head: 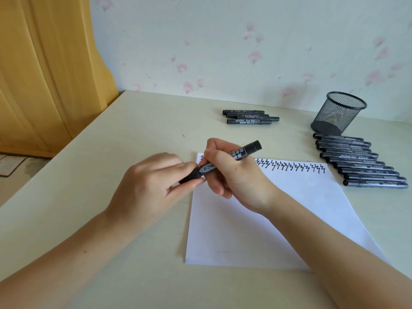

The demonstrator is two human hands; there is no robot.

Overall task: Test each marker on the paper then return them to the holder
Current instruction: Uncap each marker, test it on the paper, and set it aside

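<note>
At the left, the cap end of a black marker (pixel 220 162) is pinched between the thumb and curled fingers of the left hand (pixel 151 186), apparently so that the cap can be pulled off or pressed on; which of the two cannot be told. The barrel is gripped by the right hand (pixel 229 172), its fingers wrapped round it, and the marker is held tilted just above the top left corner of the paper (pixel 256 219), where the row of test marks (pixel 292 167) seems to end. Farther back on the table (pixel 111 141), a small group of markers (pixel 249 118) is laid apart, probably those not yet tested. To the right, a longer row of markers (pixel 361 162) is lined up beside the paper, likely already tested and awaiting return. Just behind them, the mesh holder (pixel 340 113) is seen, holding no markers.
</note>
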